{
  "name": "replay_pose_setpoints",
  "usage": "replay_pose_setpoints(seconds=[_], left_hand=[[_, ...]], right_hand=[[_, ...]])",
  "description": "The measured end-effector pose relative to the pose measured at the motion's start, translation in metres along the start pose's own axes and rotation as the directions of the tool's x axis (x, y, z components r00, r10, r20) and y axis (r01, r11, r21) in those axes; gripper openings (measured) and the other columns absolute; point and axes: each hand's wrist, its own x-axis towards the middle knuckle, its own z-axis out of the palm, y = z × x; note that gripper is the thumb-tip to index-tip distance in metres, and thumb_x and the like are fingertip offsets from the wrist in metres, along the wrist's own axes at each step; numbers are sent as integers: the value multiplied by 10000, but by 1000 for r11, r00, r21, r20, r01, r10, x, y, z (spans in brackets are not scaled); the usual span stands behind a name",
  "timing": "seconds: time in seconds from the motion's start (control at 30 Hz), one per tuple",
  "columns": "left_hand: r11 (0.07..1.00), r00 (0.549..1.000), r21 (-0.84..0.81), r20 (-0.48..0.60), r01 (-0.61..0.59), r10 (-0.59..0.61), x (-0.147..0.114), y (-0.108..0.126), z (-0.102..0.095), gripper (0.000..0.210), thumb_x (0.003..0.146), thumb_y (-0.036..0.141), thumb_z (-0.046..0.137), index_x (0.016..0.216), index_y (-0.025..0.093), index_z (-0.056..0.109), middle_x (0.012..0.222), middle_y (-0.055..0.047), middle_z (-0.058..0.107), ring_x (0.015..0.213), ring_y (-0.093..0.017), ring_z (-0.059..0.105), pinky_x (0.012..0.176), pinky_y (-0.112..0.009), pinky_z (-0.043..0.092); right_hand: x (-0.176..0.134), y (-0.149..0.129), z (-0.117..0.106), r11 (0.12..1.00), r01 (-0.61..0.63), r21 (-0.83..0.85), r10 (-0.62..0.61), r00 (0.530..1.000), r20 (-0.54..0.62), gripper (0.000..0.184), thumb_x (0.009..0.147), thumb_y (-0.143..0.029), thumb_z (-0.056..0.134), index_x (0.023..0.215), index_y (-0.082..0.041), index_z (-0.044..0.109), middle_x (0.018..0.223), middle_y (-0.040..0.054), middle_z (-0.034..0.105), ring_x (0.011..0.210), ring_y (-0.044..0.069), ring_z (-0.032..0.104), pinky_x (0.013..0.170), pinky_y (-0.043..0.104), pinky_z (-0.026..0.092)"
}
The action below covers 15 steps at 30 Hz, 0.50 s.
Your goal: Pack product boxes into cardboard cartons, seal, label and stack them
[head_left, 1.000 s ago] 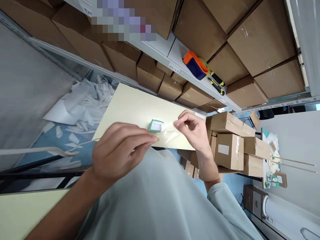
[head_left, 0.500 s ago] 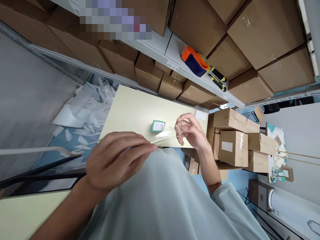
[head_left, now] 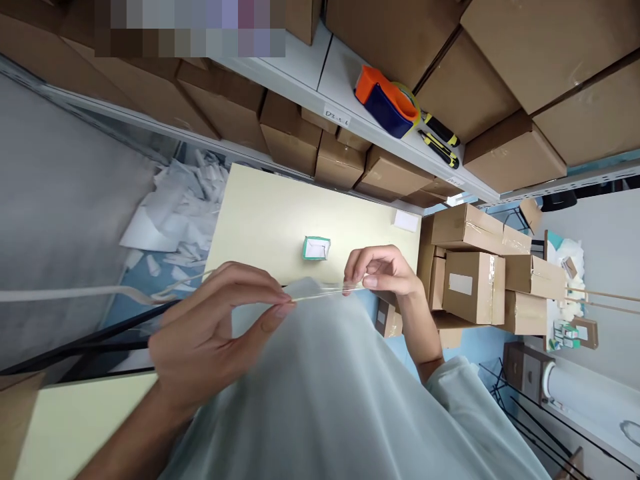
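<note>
While the left hand pinches one end of a clear film between thumb and fingertips, the right hand has its thumb and fingers closed together on the other end. From where I stand, the film runs nearly edge-on between the two, in front of the person's pale shirt. Beyond it, apart from both hands, a small green-edged box sits on the table, its white inside showing. A white card lies near the table's right end, and two cutters rest on the shelf above.
</note>
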Motion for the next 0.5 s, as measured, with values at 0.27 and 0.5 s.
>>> replay_pose_setpoints(seconds=[0.27,0.5], left_hand=[[960,969,-138,58,245,-239,-17,10,2,276,895,54,798,1017,301,813,800,12,739,693,-186,687,564,-346,537],[976,977,73,47,206,-210,-12,23,4,200,852,194,853,921,382,871,703,8,770,589,-252,681,535,-452,509]], right_hand=[[-18,19,-7,994,-14,107,9,999,46,401,913,-421,953,1183,-236,721,1107,68,759,904,194,790,840,356,683],[-15,36,-21,964,-190,186,155,970,190,523,717,-501,1067,1046,-237,757,1373,186,759,1348,352,726,1056,496,650]])
